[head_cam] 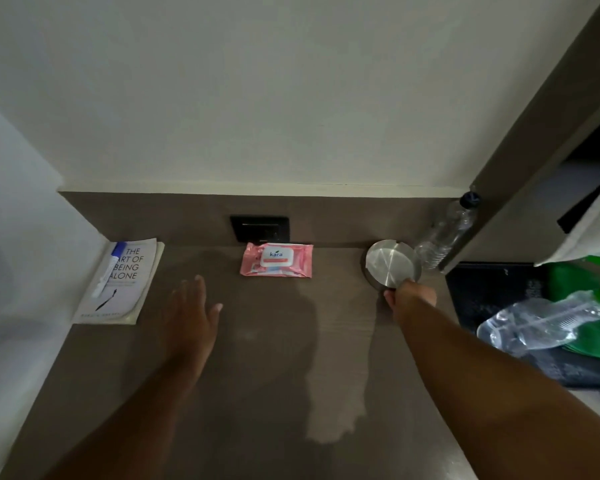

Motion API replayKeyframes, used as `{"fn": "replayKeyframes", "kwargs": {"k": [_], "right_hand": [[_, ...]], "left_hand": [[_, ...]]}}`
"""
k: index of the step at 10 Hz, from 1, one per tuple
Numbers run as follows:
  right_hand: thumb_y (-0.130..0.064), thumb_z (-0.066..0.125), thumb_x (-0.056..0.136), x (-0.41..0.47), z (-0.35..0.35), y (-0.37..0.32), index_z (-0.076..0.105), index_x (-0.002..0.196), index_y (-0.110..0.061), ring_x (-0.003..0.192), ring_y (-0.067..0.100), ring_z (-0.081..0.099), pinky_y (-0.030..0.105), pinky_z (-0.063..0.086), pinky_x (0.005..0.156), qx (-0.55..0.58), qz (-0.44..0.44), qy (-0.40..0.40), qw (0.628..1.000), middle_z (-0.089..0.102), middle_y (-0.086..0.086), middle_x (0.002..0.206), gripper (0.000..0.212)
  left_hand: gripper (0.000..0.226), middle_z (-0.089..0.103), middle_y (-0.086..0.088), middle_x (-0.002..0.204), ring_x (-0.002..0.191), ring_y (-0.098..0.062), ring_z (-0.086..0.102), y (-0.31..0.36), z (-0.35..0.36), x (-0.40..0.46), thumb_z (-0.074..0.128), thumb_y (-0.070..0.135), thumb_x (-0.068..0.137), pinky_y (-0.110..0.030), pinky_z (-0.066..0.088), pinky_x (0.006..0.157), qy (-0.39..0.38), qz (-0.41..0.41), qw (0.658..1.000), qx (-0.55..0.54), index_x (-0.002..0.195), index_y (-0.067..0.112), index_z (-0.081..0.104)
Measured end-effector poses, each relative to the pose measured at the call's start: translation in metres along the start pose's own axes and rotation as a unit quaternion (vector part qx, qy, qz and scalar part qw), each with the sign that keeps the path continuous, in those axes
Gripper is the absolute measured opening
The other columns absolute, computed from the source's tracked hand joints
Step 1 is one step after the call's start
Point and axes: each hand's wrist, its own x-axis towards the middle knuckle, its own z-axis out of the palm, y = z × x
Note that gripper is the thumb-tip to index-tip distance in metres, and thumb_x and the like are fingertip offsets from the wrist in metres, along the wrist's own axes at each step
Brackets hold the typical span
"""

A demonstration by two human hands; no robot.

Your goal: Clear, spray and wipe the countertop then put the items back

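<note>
A brown countertop (257, 375) runs between two walls. At its back right stands a round steel container (390, 265), and my right hand (411, 296) grips its near rim. My left hand (191, 313) hovers open over the counter's left middle, fingers spread, holding nothing. A pink pack of wet wipes (276, 260) lies at the back centre. A white book (120, 280) lies at the back left with a blue-capped marker (109, 270) on top. A clear plastic water bottle (445, 233) stands in the back right corner.
A black wall socket (260, 228) sits behind the wipes. To the right, past a brown cabinet panel (534, 150), lie a black tray (492, 292), a green cloth (582, 306) and a clear spray bottle (541, 327). A pale wet-looking streak (340, 393) marks the counter.
</note>
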Motion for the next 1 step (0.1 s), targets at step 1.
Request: {"fn": "replayKeyframes", "kwargs": {"k": [1], "right_hand": [[-0.036, 0.054, 0.098, -0.0063, -0.0045, 0.0009, 0.052, 0.127, -0.004, 0.065, 0.017, 0.068, 0.027, 0.057, 0.049, 0.067, 0.025, 0.021, 0.997, 0.067, 0.008, 0.102, 0.043]], "left_hand": [[0.067, 0.046, -0.024, 0.144, 0.132, -0.041, 0.044, 0.0201, 0.0024, -0.0048, 0.063, 0.037, 0.089, -0.053, 0.038, 0.105, -0.013, 0.0, 1.0, -0.001, 0.144, 0.008, 0.04]]}}
